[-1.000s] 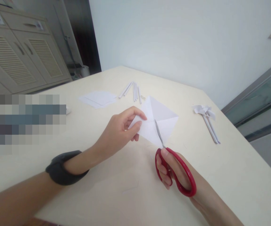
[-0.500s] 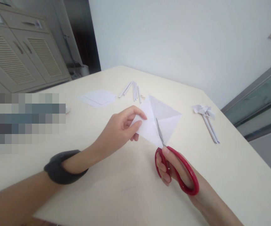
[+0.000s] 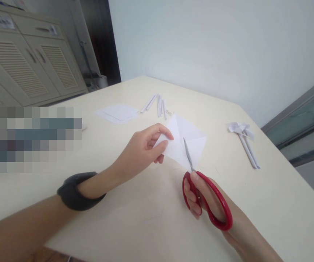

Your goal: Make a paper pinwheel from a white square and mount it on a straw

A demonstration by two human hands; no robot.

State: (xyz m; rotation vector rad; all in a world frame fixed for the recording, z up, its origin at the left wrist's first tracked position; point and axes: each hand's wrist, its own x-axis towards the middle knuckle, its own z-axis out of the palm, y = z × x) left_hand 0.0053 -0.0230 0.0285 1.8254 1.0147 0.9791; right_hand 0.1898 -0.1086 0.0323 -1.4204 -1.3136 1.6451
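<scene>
Pinched between the thumb and fingers of my left hand [image 3: 148,145] is the left corner of a white sheet of paper [image 3: 193,131] with creases running across it. My right hand [image 3: 200,189] grips a pair of red-handled scissors [image 3: 222,203], thumb and fingers through the loops. Their metal blades lie over the near part of the sheet, pointing away from me, and look nearly closed; the lower blade is hidden. A black band [image 3: 77,193] circles my left wrist.
Beyond my left hand lie several white paper squares [image 3: 116,113]. Rolled paper sticks [image 3: 159,105] rest behind the sheet, beside small metallic bits [image 3: 168,112]. Paper pinwheels on sticks [image 3: 246,142] lie at the right. The table [image 3: 135,218] meets a wall; a cabinet [image 3: 34,65] stands back left.
The view has shifted a little, so the table's contents sit slightly further right. The sheet's right part has tilted and its right corner has drawn inward. Both hands keep their hold.
</scene>
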